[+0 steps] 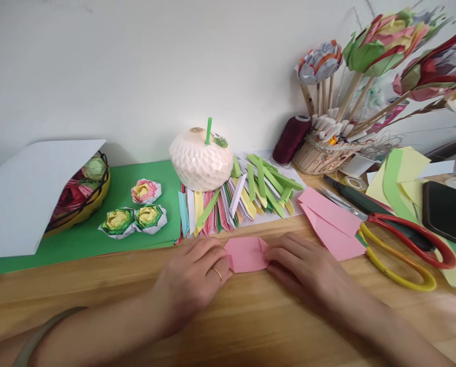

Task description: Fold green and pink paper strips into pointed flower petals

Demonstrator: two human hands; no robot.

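A small pink paper (247,255) lies on the wooden table between my hands, its corners folded inward at both ends. My left hand (199,280), with a ring on one finger, is closed on the paper's left end. At the right end, my right hand (306,265) has its fingers curled together on a folded corner. My fingers partly hide both ends of the paper. Just right of my right hand rests a stack of pink paper sheets (329,219). Many folded paper strips (212,214) in several colours lie behind the paper.
A white textured pot (202,159) with a green straw stands behind the strips. Red-and-yellow-handled scissors (400,270) and a black-handled cutter (360,196) lie at right, near a phone (448,211). Paper lotus flowers (147,192) sit on green sheets (78,250) at left, beside a basket (94,201).
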